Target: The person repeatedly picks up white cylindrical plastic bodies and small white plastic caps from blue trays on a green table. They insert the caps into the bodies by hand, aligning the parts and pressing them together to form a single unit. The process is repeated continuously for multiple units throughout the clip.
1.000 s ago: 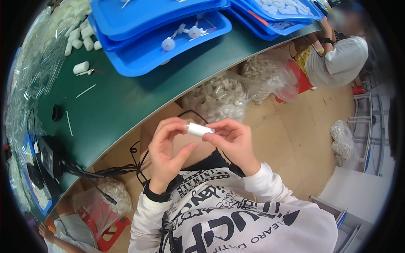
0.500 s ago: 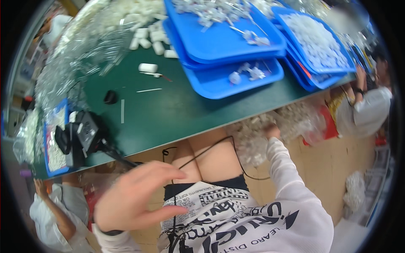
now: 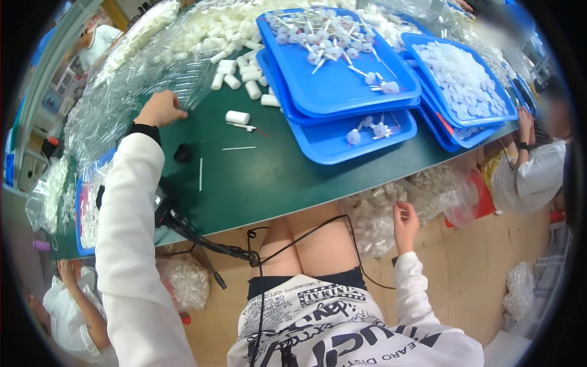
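Observation:
My left hand reaches over the green table to the edge of a heap of clear plastic tubes. Its fingers are curled together, and whatever lies between them is hidden. Low on the right, beside the table's front edge, my right hand is at a clear bag of small white parts. Its fingertips are pinched together, with what they hold too small to name. Between my hands on the table lie a white cylinder, a small white piece with a thin red wire, and two thin strips.
Stacked blue trays hold white stemmed parts; another blue tray holds white discs. White cylinders are heaped behind. A black device with cables sits at the front left edge. People work at both sides.
My left hand has gone from above my lap forward to the clear tubes. My right hand has lifted slightly out of the bag of white parts. The view has shifted.

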`<state>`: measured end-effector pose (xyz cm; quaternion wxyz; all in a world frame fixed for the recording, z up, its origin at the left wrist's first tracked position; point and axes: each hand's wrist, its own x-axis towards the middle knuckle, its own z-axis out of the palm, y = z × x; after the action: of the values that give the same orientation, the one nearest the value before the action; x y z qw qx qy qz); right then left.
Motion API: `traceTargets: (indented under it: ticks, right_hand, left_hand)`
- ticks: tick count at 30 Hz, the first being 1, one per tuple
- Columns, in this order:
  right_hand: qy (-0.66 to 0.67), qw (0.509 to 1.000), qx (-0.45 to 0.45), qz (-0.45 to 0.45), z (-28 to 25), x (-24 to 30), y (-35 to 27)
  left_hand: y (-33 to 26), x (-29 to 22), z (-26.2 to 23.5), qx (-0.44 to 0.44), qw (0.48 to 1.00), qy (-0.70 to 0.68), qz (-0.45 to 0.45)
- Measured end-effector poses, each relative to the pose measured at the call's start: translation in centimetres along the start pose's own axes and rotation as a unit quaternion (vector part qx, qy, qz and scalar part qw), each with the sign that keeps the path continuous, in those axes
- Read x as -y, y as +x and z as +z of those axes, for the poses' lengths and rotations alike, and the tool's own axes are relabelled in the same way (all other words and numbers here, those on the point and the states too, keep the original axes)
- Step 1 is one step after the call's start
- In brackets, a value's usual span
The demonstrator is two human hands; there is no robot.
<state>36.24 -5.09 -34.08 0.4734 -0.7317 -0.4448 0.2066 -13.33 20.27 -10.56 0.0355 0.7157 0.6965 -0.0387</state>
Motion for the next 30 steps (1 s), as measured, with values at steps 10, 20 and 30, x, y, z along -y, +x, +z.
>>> traceTargets:
  ticks: [10, 20, 30]
  right_hand:
    - [0.145, 0.986, -0.020, -0.078, -5.3, 10.7, 1.3]
    - [0.053, 0.935, 0.124, -0.329, -2.3, 29.6, 15.8]
    - [-0.231, 0.885, 0.216, -0.341, 6.8, 33.9, 20.5]
  left_hand:
    - [-3.4, -9.5, -1.1, -0.079, 0.948, -0.103, 0.292]
    - [-6.6, -8.4, -4.2, -0.212, 0.928, -0.190, 0.240]
    - [-28.3, -13.4, -5.5, -0.142, 0.833, -0.510, 0.159]
